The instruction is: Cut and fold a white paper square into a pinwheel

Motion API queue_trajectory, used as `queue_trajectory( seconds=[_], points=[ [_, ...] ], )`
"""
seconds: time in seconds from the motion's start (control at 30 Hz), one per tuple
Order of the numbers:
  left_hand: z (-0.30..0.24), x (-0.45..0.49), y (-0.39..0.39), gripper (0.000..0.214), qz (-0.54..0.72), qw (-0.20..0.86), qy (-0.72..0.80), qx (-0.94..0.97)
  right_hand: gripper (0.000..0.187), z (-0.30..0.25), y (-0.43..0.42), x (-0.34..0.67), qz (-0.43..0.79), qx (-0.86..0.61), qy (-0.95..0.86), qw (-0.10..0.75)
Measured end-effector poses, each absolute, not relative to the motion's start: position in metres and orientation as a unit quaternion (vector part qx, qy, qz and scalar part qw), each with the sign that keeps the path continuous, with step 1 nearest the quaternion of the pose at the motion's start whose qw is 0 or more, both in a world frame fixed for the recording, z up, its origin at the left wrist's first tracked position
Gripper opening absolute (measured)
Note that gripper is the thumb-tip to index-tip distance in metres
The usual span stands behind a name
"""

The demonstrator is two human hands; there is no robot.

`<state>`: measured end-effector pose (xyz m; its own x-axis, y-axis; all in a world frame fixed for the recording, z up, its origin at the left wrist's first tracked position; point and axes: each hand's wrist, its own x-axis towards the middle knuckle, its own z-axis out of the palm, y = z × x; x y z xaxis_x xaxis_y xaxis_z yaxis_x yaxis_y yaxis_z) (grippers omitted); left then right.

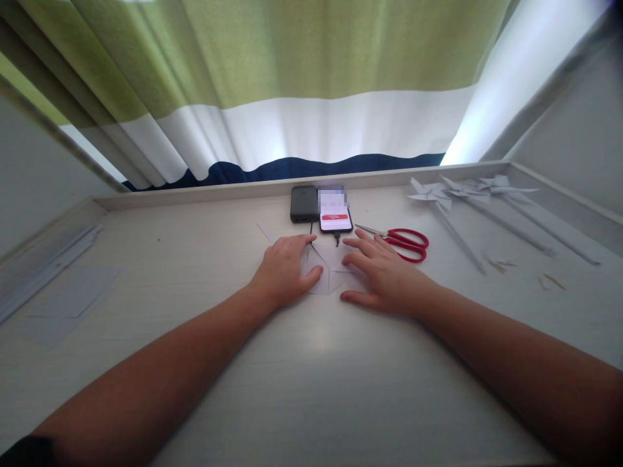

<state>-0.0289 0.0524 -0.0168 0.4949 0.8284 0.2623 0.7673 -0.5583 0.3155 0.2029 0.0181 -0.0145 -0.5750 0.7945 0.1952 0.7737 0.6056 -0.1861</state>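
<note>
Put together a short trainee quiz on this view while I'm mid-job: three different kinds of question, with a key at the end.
1. Count: how many pinwheels lie on the right side of the table?
2. True or false: the scissors have blue handles.
3. Fill in the blank: the left hand and the right hand are both at the white ____ in front of the phone.

Key:
1. Three.
2. False; they are red.
3. Paper.

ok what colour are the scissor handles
The scissor handles are red, best seen in the head view.
</note>
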Motion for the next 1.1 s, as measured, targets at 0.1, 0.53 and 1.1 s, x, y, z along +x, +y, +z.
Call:
queue_trajectory(
  seconds=[0.1, 0.53, 1.1],
  points=[
    [-0.016, -0.027, 0.052, 0.048, 0.209, 0.089, 0.461, 0.858, 0.046, -0.017, 0.020, 0.204, 0.047, -0.440, -0.885, 0.146],
    [-0.006, -0.026, 0.049, 0.040, 0.254, 0.319, 0.469, 0.784, 0.032, -0.019, 0.026, 0.208, 0.121, -0.414, -0.885, 0.175],
    [-0.006, -0.048, 0.072, 0.040, 0.157, 0.305, 0.236, 0.909, 0.038, -0.023, 0.027, 0.211, 0.131, -0.415, -0.884, 0.173]
  ],
)
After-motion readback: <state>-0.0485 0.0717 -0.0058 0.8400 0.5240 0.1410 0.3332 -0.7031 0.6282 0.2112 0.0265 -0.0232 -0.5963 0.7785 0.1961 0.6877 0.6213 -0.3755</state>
